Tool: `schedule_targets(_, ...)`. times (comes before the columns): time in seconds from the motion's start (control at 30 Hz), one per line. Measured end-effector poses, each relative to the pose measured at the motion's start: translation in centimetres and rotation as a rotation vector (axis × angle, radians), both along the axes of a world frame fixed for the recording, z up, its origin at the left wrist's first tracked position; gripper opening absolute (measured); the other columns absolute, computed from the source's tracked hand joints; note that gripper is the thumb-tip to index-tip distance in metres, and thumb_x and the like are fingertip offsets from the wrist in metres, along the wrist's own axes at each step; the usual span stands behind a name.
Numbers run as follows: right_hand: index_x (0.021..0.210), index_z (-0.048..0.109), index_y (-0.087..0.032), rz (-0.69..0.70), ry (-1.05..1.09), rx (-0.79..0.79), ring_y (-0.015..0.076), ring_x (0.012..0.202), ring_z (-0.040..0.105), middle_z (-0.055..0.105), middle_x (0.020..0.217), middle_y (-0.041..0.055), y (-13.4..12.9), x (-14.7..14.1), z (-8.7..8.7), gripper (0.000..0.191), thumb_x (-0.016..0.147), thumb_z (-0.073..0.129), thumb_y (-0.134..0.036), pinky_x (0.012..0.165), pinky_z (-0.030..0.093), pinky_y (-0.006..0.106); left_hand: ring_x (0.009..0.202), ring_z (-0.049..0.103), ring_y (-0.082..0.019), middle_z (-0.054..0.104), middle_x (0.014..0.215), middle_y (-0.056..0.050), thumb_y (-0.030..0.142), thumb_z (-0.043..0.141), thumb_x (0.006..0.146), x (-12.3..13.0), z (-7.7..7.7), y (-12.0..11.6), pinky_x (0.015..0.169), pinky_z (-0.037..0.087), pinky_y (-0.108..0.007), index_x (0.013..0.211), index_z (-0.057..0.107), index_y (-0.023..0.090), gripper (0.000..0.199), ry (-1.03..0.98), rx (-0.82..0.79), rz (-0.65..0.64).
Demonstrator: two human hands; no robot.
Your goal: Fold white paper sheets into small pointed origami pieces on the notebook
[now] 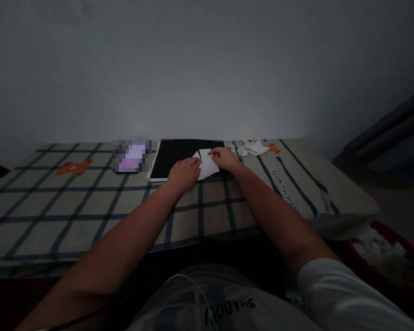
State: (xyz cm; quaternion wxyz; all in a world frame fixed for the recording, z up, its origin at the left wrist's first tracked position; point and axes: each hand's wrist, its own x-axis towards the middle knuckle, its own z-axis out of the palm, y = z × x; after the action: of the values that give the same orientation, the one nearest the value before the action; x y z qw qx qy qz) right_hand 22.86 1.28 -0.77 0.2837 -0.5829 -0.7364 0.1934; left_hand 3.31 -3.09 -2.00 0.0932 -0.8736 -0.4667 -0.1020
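Head view: the left hand (pixel 184 175) rests loosely bent fingers on white paper (pixel 209 169), any grip hidden; the right hand (pixel 227 159) pinches its far edge, fingertips nearly together; under the fingers the paper looks part-folded, remaining folds unclear; a black pad (pixel 174 155) extends beyond them; right of the right fingers, paper pieces (pixel 257 147) overlap indistinctly; left of the left fingers, a phone (pixel 133 157) is pixelated.

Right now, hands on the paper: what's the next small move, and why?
I'd probably press the paper flat with the right hand, the left hand bracing. A dark gap shows near its top, the left fingers already rest on its left side, and the black pad beneath gives backing.
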Motion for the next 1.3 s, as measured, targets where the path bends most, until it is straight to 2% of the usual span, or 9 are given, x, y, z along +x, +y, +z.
schedule_targets(0.23,0.111,0.073,-0.011,0.024,-0.027,-0.036,0.0161,0.077,0.061,0.071,0.089,0.0091,-0.5,0.4,0.5,0.029,0.087,0.060,-0.018,0.076,0.047,0.028,0.131,0.052,-0.026,0.056,0.144,-0.010,0.030,0.038,0.101,0.1,-0.1,-0.1,0.109,0.042,-0.041,0.136,0.056,0.014,0.043,-0.004,0.012,0.017)
schedule_targets(0.33,0.115,0.072,-0.010,0.056,-0.011,-0.070,0.0149,0.074,0.061,0.071,0.087,0.0079,-0.6,0.6,0.4,0.033,0.084,0.061,-0.014,0.074,0.047,0.028,0.128,0.054,-0.026,0.058,0.141,-0.010,0.032,0.041,0.100,0.0,-0.1,0.0,0.107,0.044,-0.040,0.131,0.060,0.015,0.040,-0.039,0.018,0.020)
schedule_targets(0.47,0.106,0.075,-0.011,0.063,0.055,-0.086,0.0143,0.074,0.061,0.073,0.090,0.0082,-0.5,0.6,0.5,0.030,0.083,0.057,-0.009,0.072,0.047,0.026,0.122,0.057,-0.026,0.063,0.134,-0.008,0.033,0.044,0.099,-0.3,0.5,0.0,0.099,0.049,-0.039,0.122,0.066,0.018,0.036,-0.092,0.018,-0.008)
schedule_targets(0.67,0.110,0.075,-0.011,0.115,0.215,-0.194,0.0129,0.067,0.060,0.074,0.088,0.0089,-0.7,0.5,1.1,0.036,0.086,0.049,-0.007,0.067,0.047,0.025,0.119,0.060,-0.029,0.067,0.128,-0.010,0.048,0.041,0.098,-0.6,1.4,-0.2,0.098,0.050,-0.042,0.127,0.065,0.017,0.048,-0.097,-0.031,-0.034)
schedule_targets(0.87,0.106,0.077,-0.015,0.307,-0.071,0.042,0.0157,0.084,0.059,0.070,0.100,0.0091,-0.6,1.2,0.7,0.038,0.076,0.060,0.001,0.081,0.046,0.029,0.132,0.052,-0.030,0.055,0.145,-0.013,0.042,0.049,0.095,-1.4,1.1,0.4,0.110,0.042,-0.043,0.137,0.058,0.016,0.051,-0.051,-0.095,-0.018)
schedule_targets(0.97,0.096,0.079,-0.018,0.411,-0.162,0.121,0.0174,0.092,0.057,0.065,0.102,0.0090,-0.4,1.5,0.3,0.022,0.079,0.069,-0.009,0.086,0.045,0.031,0.135,0.050,-0.028,0.055,0.145,-0.012,0.034,0.042,0.098,-1.7,0.8,0.9,0.112,0.040,-0.043,0.134,0.061,0.016,0.044,-0.067,-0.106,-0.009)
schedule_targets(1.13,0.085,0.079,-0.019,0.449,-0.168,0.219,0.0205,0.102,0.054,0.066,0.106,0.0088,-0.8,1.4,0.7,0.007,0.082,0.074,-0.023,0.093,0.040,0.035,0.129,0.054,-0.028,0.062,0.138,-0.010,0.029,0.045,0.096,-2.0,0.3,1.6,0.108,0.043,-0.046,0.125,0.067,0.020,0.038,-0.128,-0.071,-0.077)
schedule_targets(1.2,0.085,0.078,-0.019,0.461,-0.143,0.200,0.0190,0.097,0.056,0.069,0.101,0.0072,-1.0,1.3,1.0,0.010,0.085,0.069,-0.025,0.090,0.040,0.033,0.126,0.056,-0.027,0.064,0.135,-0.008,0.025,0.047,0.093,-2.2,0.2,2.1,0.108,0.043,-0.046,0.125,0.067,0.022,0.038,-0.167,-0.104,-0.131)
schedule_targets(1.3,0.081,0.075,-0.015,0.416,-0.137,0.090,0.0151,0.074,0.054,0.067,0.078,0.0039,-1.1,1.1,1.1,0.024,0.090,0.061,-0.032,0.072,0.037,0.028,0.124,0.057,-0.024,0.066,0.131,-0.008,0.021,0.046,0.092,-2.7,-0.1,2.9,0.109,0.043,-0.039,0.119,0.070,0.019,0.037,-0.243,-0.186,-0.267)
